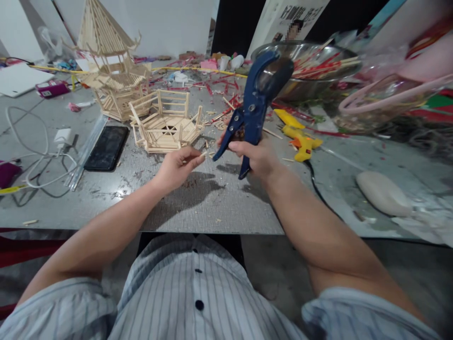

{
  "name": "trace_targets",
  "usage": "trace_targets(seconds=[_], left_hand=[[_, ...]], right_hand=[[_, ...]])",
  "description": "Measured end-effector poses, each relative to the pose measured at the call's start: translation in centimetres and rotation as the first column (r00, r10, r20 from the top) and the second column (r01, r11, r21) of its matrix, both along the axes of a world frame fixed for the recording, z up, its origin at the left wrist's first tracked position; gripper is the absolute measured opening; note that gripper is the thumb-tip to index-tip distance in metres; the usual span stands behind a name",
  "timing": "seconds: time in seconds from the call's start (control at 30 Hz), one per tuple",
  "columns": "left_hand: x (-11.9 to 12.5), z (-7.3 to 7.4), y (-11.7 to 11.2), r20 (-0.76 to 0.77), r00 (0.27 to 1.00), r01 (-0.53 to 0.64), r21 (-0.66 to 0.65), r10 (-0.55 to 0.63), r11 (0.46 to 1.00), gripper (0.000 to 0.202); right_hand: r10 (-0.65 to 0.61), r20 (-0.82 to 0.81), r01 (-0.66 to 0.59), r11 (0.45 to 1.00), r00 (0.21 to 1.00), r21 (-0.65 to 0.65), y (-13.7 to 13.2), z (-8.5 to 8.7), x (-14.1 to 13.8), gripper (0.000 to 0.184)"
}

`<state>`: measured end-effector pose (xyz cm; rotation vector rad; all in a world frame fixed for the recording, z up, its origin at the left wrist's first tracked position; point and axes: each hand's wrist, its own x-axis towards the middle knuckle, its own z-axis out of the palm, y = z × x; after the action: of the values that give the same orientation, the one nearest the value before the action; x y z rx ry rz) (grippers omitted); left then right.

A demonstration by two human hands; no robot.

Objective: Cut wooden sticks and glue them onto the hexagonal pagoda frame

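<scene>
My right hand [257, 155] is closed round the handles of a large blue cutter [255, 101], held upright above the grey table [198, 208] with its jaw end up. My left hand [179, 163] pinches a short thin wooden stick [204, 153], whose tip points toward the cutter's lower handle. Just beyond my hands sits a low hexagonal frame of wooden sticks [166, 123]. Behind it stands a taller stick pavilion model [109, 71] with a pointed roof.
A black phone [106, 147] lies left of the frame, with a white charger and cables [53, 146] further left. A yellow glue gun [299, 134] lies to the right, a metal bowl of sticks [307, 71] behind it. Stick scraps litter the table.
</scene>
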<state>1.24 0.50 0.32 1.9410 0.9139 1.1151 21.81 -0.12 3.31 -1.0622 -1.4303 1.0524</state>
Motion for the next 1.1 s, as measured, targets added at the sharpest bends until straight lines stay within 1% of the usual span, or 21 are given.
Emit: trace_targets(seconds=[0.03, 0.07, 0.13, 0.2, 0.23, 0.3, 0.4, 0.53, 0.7, 0.83, 0.97, 1.1], left_hand=[[-0.2, 0.0, 0.2, 0.014, 0.999, -0.040, 0.026, 0.040, 0.999, 0.026], [-0.3, 0.0, 0.3, 0.028, 0.997, -0.071, 0.046, 0.070, 0.996, 0.027], [-0.7, 0.1, 0.6, 0.041, 0.993, -0.115, 0.070, 0.113, 0.991, 0.028], [-1.0, 0.3, 0.7, 0.029, 0.989, -0.150, 0.101, 0.148, 0.984, 0.026], [-1.1, 0.4, 0.7, 0.021, 0.987, -0.163, 0.123, 0.162, 0.979, 0.024], [-1.1, 0.6, 0.7, 0.014, 0.985, -0.174, 0.171, 0.174, 0.970, 0.021], [-1.1, 0.8, 0.6, -0.009, 0.986, -0.158, 0.219, 0.164, 0.963, 0.020], [-1.1, 0.9, 0.5, -0.036, 0.989, -0.129, 0.240, 0.142, 0.962, 0.020], [-1.3, 0.6, 0.6, -0.015, 0.990, -0.129, 0.261, 0.138, 0.957, 0.022], [-1.4, 0.4, 0.6, -0.026, 0.991, -0.119, 0.264, 0.130, 0.957, 0.022], [-1.4, 0.5, 0.6, -0.041, 0.993, -0.096, 0.243, 0.109, 0.965, 0.023], [-1.3, 0.3, 0.7, -0.033, 0.994, -0.099, 0.217, 0.108, 0.971, 0.026]], right_hand=[[-0.057, 0.121, 0.052, 0.998, 0.991, 0.045, 0.2, -0.2, 0.2, 0.043], [-0.099, 0.263, 0.077, 0.993, 0.960, 0.094, 0.4, -0.4, 0.5, 0.042], [-0.147, 0.524, 0.058, 0.981, 0.839, 0.183, 0.9, -0.7, 1.0, 0.043], [-0.167, 0.695, 0.001, 0.972, 0.699, 0.234, 1.2, -1.0, 1.2, 0.048], [-0.175, 0.747, -0.025, 0.969, 0.641, 0.247, 1.3, -1.2, 1.2, 0.050], [-0.178, 0.807, -0.070, 0.963, 0.563, 0.261, 1.4, -1.3, 1.0, 0.052], [-0.179, 0.846, -0.100, 0.960, 0.502, 0.262, 1.1, -1.4, 0.6, 0.055], [-0.196, 0.867, -0.119, 0.953, 0.457, 0.278, 0.9, -1.6, 0.5, 0.058], [-0.231, 0.871, -0.137, 0.939, 0.434, 0.317, 0.8, -1.8, 0.4, 0.054], [-0.230, 0.885, -0.128, 0.944, 0.404, 0.303, 0.6, -1.6, 0.2, 0.051], [-0.220, 0.886, -0.123, 0.948, 0.408, 0.292, 0.4, -1.4, 0.1, 0.049], [-0.203, 0.888, -0.114, 0.956, 0.414, 0.272, 0.4, -1.4, 0.1, 0.049]])
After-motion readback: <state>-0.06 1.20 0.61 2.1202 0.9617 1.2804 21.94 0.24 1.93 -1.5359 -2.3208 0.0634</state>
